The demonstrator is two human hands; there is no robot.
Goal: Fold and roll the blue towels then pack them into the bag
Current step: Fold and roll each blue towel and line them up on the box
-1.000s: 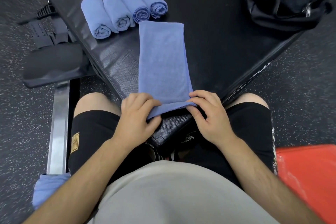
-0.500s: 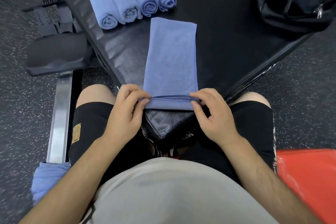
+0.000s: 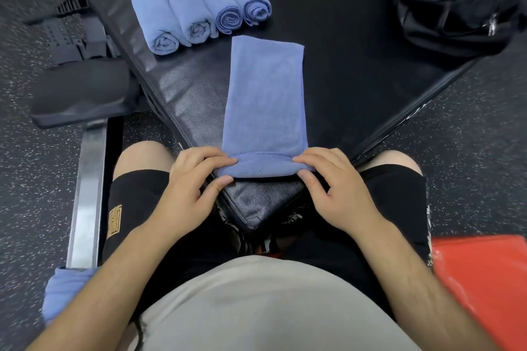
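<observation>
A long blue towel [image 3: 265,100], folded into a narrow strip of soft, fine-napped cloth, lies flat on the black padded platform [image 3: 356,51], running from the near corner toward the far side. Its near end is turned over into a low roll, with a stitched hem showing along the top. The left hand [image 3: 188,191] pinches the roll's left end between thumb and curled fingers; the right hand [image 3: 333,188] pinches the right end the same way.

Just beyond the strip's far left corner, four rolled towels [image 3: 199,6] lie side by side, touching, spiral ends facing near. A crumpled black bag [image 3: 456,0] sits at the far right, well apart, with bare woven-textured surface between. The platform narrows to a point between the knees. Another blue cloth [image 3: 65,291] lies near left on the speckled floor [image 3: 470,137].
</observation>
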